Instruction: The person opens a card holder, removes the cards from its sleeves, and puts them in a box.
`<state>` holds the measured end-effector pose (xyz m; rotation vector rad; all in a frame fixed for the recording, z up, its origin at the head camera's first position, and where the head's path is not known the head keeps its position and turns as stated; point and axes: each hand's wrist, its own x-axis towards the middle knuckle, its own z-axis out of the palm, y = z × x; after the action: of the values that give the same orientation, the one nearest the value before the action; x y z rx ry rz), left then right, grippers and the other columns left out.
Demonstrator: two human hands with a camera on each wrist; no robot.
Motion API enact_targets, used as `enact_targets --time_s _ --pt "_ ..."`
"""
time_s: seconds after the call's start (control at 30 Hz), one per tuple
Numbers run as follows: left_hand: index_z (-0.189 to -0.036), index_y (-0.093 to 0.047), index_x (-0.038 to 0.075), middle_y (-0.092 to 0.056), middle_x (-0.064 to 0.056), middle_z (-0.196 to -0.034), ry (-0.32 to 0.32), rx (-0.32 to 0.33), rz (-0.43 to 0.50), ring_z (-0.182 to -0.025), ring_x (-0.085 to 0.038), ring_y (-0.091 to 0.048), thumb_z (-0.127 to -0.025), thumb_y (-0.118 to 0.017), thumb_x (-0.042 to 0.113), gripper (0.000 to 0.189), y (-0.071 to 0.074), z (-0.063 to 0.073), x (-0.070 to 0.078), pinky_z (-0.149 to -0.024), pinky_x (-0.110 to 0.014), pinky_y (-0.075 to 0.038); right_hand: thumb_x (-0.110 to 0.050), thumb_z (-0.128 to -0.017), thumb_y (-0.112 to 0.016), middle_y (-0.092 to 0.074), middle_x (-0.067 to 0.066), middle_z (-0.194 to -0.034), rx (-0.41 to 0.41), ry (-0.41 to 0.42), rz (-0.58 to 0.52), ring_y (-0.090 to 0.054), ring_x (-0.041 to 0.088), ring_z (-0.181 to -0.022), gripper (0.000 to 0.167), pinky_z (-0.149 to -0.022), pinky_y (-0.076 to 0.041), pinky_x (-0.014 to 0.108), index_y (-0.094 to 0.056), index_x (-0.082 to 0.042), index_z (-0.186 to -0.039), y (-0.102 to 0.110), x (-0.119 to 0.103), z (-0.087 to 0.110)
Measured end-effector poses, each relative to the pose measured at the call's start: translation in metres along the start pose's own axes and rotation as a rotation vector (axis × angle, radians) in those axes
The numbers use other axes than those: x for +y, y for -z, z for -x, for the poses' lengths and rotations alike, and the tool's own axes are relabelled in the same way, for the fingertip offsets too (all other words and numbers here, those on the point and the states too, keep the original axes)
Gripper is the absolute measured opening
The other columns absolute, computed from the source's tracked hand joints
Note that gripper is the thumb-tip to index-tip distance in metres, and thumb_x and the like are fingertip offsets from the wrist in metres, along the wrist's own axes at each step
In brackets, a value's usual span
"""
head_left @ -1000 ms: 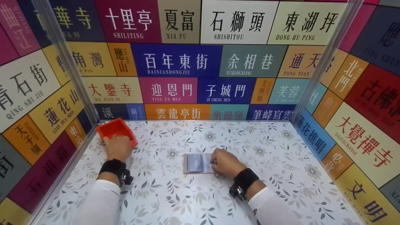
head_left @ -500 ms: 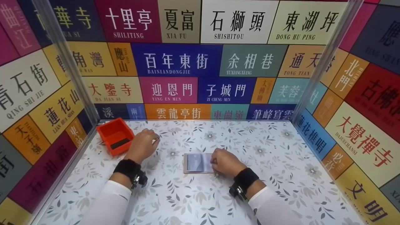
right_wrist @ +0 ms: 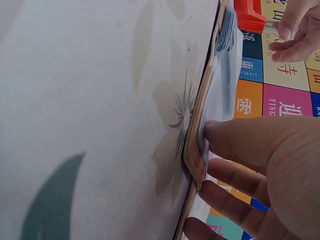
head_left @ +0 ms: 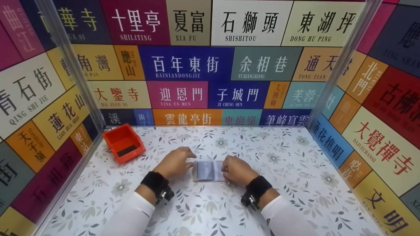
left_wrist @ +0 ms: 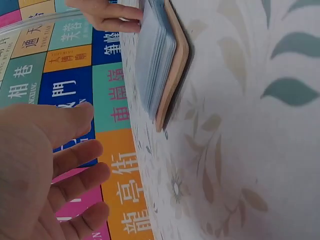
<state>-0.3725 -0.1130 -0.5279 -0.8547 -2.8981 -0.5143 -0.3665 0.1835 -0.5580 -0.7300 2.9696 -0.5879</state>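
Note:
A small card holder [head_left: 205, 171] lies spread on the table, with clear plastic sleeves stacked on its left half and a tan cover showing at the edges. My right hand [head_left: 240, 171] grips its right edge; in the right wrist view the thumb presses on a sleeve [right_wrist: 212, 95] while the fingers sit at the cover's outer edge. Just off the left edge hovers my left hand [head_left: 175, 163], fingers loosely bent. Nothing shows between its thumb and fingers in the left wrist view, where the thick pile of sleeves [left_wrist: 157, 60] stands beyond them.
A red plastic bin [head_left: 133, 156] stands at the table's back left with a dark flat strip [head_left: 128, 150] inside. The white floral table [head_left: 210, 209] is bounded by panels covered in colourful name signs [head_left: 187, 62], with clear corner posts [head_left: 316, 95].
My left hand has come out of the red bin and moved right to the card holder's left edge, uncovering the bin's inside. The right hand has stayed on the card holder.

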Motion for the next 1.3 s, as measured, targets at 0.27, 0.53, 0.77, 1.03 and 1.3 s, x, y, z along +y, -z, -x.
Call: enact_targets --time_s 0.27,0.53,0.77,1.03,1.3 --pt "-0.142 -0.056 0.026 -0.057 0.001 -0.133 0.041 -0.125 0.087 -0.127 -0.021 -0.056 -0.093 -0.07 0.029 0.051 -0.02 -0.003 0.013 -0.11 -0.044 -0.045 -0.017 -0.084 -0.077 -0.066 -0.004 -0.091 0.013 0.029 0.017 -0.06 0.013 -0.082 0.011 -0.079 -0.053 0.034 -0.079 -0.014 -0.094 0.0 0.0 0.0" --pt "-0.143 -0.056 0.02 -0.062 -0.003 -0.123 -0.01 -0.15 0.013 -0.11 -0.021 -0.062 -0.087 -0.076 0.039 0.063 -0.029 0.0 0.008 -0.102 -0.042 -0.05 -0.016 -0.083 -0.077 -0.065 -0.004 -0.092 0.016 0.042 0.031 -0.062 0.013 -0.084 0.013 -0.079 -0.055 0.033 -0.079 -0.013 -0.096 -0.001 -0.003 0.001" --pt "-0.141 -0.058 0.014 -0.063 -0.006 -0.123 -0.009 -0.119 0.023 -0.112 -0.024 -0.063 -0.087 -0.077 0.037 0.062 -0.034 -0.005 0.005 -0.104 -0.041 -0.049 -0.016 -0.084 -0.078 -0.064 -0.005 -0.092 0.001 0.019 0.024 -0.062 0.012 -0.084 0.013 -0.081 -0.055 0.033 -0.079 -0.014 -0.096 -0.001 -0.004 0.001" --pt "-0.139 -0.06 0.011 -0.062 -0.006 -0.116 -0.005 -0.148 0.026 -0.102 -0.019 -0.061 -0.084 -0.08 0.032 0.062 -0.033 -0.012 0.005 -0.098 -0.04 -0.051 -0.018 -0.083 -0.078 -0.064 -0.005 -0.092 0.003 0.009 0.014 -0.062 0.014 -0.085 0.013 -0.082 -0.054 0.035 -0.078 -0.014 -0.096 -0.001 -0.004 0.002" --pt "-0.135 -0.064 0.013 -0.06 -0.005 -0.112 0.031 -0.172 0.027 -0.097 -0.016 -0.057 -0.085 -0.079 0.031 0.055 -0.033 -0.013 0.009 -0.094 -0.038 -0.051 -0.018 -0.083 -0.079 -0.064 -0.004 -0.094 0.003 0.0 0.0 -0.062 0.015 -0.086 0.013 -0.083 -0.054 0.036 -0.078 -0.015 -0.096 0.0 -0.003 0.003"
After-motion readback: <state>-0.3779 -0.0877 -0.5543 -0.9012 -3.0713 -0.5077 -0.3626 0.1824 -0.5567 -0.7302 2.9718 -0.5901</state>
